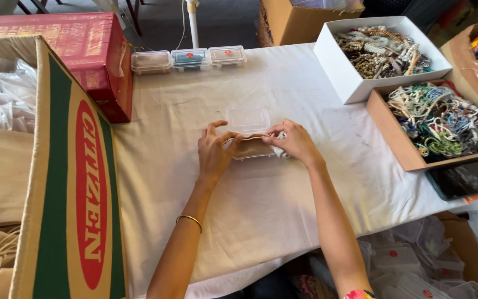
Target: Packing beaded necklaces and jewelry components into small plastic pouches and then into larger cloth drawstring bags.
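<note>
A small clear plastic box lies open at the middle of the white-clothed table, its lid tipped back. Inside its base rests a beige cloth pouch. My left hand pinches the pouch's left end over the base. My right hand holds the pouch's right end, fingers curled over a bit of white material. Both hands touch the box rim.
Three closed small plastic boxes line the table's far edge. A white box of beaded jewellery and a brown tray of beaded strings stand right. A dark phone lies near. Large cardboard cartons crowd the left.
</note>
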